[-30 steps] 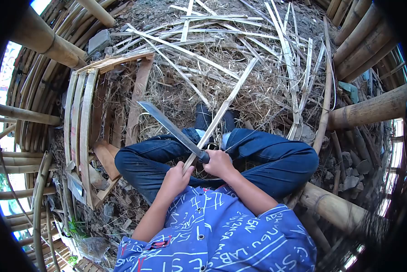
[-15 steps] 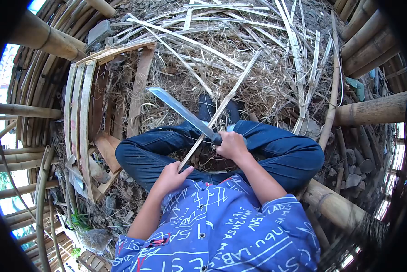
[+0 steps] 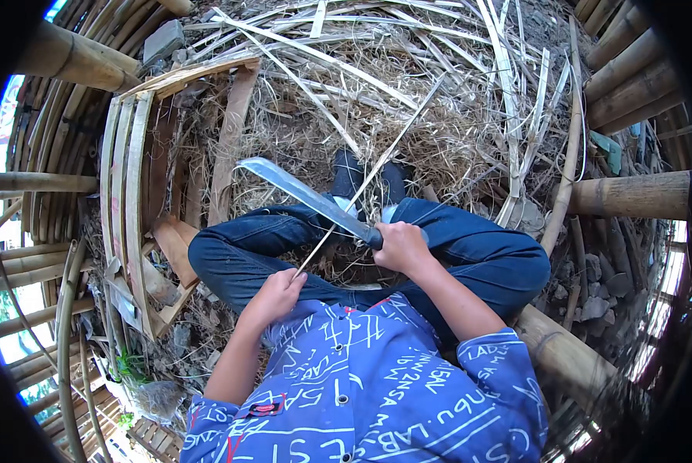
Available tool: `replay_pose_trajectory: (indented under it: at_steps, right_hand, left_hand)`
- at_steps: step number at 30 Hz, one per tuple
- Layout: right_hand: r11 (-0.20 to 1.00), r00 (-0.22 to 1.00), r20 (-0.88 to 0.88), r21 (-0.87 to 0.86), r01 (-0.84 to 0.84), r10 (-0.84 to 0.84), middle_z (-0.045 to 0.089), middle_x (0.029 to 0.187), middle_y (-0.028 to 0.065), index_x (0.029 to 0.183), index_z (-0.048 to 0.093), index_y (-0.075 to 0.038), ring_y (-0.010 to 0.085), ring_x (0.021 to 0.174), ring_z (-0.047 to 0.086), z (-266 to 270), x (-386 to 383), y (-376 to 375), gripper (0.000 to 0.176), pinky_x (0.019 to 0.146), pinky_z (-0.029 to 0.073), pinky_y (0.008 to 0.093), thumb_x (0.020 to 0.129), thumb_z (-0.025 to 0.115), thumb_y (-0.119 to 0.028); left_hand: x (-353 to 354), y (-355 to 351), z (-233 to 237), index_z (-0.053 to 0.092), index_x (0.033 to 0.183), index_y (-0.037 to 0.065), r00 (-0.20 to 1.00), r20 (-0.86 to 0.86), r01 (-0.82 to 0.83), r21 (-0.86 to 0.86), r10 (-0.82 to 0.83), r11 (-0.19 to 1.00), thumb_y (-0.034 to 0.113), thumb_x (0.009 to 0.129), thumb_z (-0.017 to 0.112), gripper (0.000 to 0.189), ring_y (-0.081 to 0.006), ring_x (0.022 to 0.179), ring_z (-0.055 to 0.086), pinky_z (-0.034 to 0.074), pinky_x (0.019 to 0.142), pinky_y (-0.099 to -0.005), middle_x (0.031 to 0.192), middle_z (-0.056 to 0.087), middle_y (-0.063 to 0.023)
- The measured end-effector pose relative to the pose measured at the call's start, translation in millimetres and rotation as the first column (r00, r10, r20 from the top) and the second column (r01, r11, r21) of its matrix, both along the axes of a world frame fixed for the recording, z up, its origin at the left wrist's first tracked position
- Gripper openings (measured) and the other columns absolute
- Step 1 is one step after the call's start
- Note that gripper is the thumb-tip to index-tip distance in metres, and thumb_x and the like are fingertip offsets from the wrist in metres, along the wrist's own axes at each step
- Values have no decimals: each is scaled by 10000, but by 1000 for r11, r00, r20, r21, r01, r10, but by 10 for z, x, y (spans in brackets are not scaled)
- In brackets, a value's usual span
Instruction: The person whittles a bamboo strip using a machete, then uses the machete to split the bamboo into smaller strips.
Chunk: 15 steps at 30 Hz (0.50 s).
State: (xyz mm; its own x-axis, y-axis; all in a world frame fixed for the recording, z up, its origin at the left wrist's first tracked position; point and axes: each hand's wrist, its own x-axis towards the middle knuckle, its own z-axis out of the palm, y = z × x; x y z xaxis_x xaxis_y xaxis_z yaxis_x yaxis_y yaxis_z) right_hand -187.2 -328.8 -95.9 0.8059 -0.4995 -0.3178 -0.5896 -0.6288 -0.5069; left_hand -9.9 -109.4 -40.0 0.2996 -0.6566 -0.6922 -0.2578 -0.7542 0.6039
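My left hand (image 3: 275, 297) is closed around the near end of a long, pale bamboo strip (image 3: 398, 140), by my left thigh. The strip slants away up to the right, its narrow edge towards me. In my right hand (image 3: 402, 247) is the dark handle of a machete (image 3: 303, 193), fingers wrapped round it. Its broad blade points up to the left and crosses the strip between my knees, lying over it in this view. My crossed legs in blue jeans (image 3: 477, 247) are beneath both.
Bamboo strips (image 3: 508, 108) and curly shavings (image 3: 454, 162) cover the ground ahead. At left stands a slatted wooden frame (image 3: 134, 177). Thick bamboo poles (image 3: 631, 195) come in from the right, and rubble (image 3: 597, 297) lies beside them. A grey block (image 3: 163, 41) sits at the upper left.
The strip has turned from its wide face to its narrow edge. My left hand has shifted slightly left and up, its thumb now against the strip. The machete has moved slightly, its tip lower left.
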Motion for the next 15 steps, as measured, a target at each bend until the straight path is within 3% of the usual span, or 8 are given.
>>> replay_pose_trajectory:
  at_steps: [3, 5, 6, 9, 11, 15]
  right_hand:
    - [998, 992, -125, -57, -22, 15, 695, 831, 190, 837, 688, -94, 363, 810, 687, 37, 29, -175, 226, 751, 546, 475, 650, 686, -221]
    - [984, 988, -134, -169, 54, -78, 697, 847, 180, 855, 694, -84, 359, 816, 688, -128, -39, -470, 225, 754, 548, 466, 660, 660, -192]
    - [973, 967, -147, -129, 190, -208, 697, 845, 184, 857, 691, -68, 354, 819, 688, -211, -99, -663, 229, 756, 548, 469, 666, 649, -186]
    - [972, 965, -173, -164, 169, -197, 692, 830, 203, 839, 681, -53, 369, 813, 684, -239, -87, -866, 204, 755, 548, 470, 681, 620, -167]
    - [969, 967, -160, -182, 166, -196, 688, 813, 201, 829, 673, -51, 372, 801, 683, -137, -23, -821, 196, 745, 548, 471, 682, 622, -170]
    - [972, 987, -105, -215, 98, -123, 676, 759, 191, 805, 649, -47, 376, 764, 678, -89, -51, -602, 184, 717, 548, 473, 687, 630, -186]
  left_hand:
    - [44, 52, 84, 534, 849, -42, 997, 59, 56, 18, -57, 998, 247, 988, 490, 323, -202, 621, 490, 424, 613, -378, 648, 529, -139]
    - [81, 95, 188, 532, 859, -40, 994, 68, 81, 2, -81, 997, 244, 988, 487, 315, -231, 620, 501, 427, 619, -389, 659, 531, -168]
    - [103, 106, 306, 523, 856, -41, 996, 67, 65, 20, -66, 998, 244, 987, 486, 316, -248, 625, 503, 425, 623, -399, 669, 526, -182]
    - [88, 143, 298, 498, 847, -48, 990, 117, 78, -23, -74, 997, 240, 984, 485, 319, -295, 632, 484, 415, 627, -418, 696, 512, -221]
    - [151, 91, 270, 526, 846, -48, 994, 94, 63, 4, -63, 998, 245, 976, 492, 322, -457, 730, 562, 425, 651, -474, 736, 571, -274]
    - [166, 52, 343, 530, 844, -51, 994, 77, 69, 56, -73, 996, 247, 979, 485, 330, -455, 740, 569, 429, 662, -471, 744, 575, -275]
